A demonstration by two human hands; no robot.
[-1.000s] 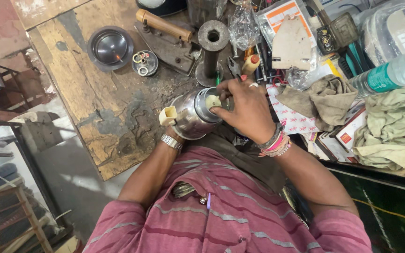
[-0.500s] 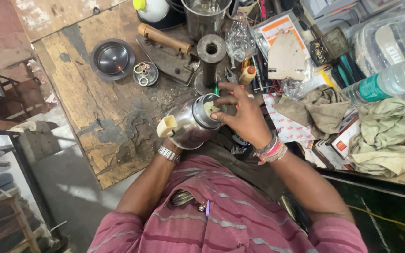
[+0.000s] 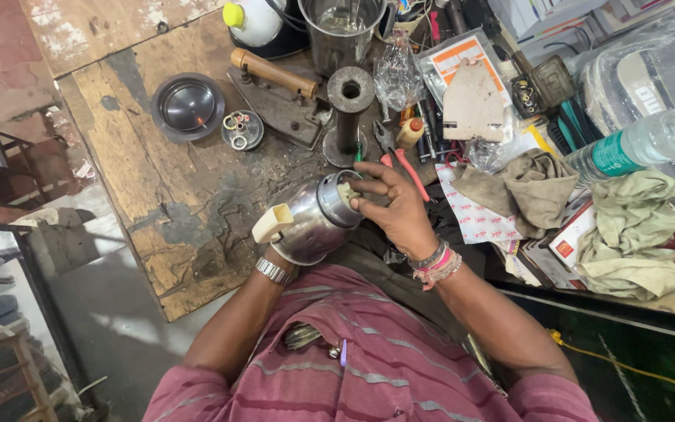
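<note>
A shiny steel jar (image 3: 310, 223) with a cream handle lies tilted on its side over the near edge of a worn wooden workbench (image 3: 158, 195). My left hand (image 3: 275, 252) is mostly hidden under the jar and supports it from below; a metal watch shows at the wrist. My right hand (image 3: 388, 207) reaches over the jar's open end, with the fingers pressed on a small cream part in its mouth. Bracelets circle the right wrist.
Behind the jar stand a dark metal spool (image 3: 349, 109), an old iron with a wooden handle (image 3: 275, 86), a round metal lid (image 3: 189, 105), red-handled pliers (image 3: 400, 156) and a steel vessel (image 3: 341, 31). Rags (image 3: 626, 234), a plastic bottle (image 3: 642, 141) and packets crowd the right side.
The jar and both hands stay together; my right fingers have shifted slightly on the jar's mouth. The view has drifted, so the bench appears lower in frame.
</note>
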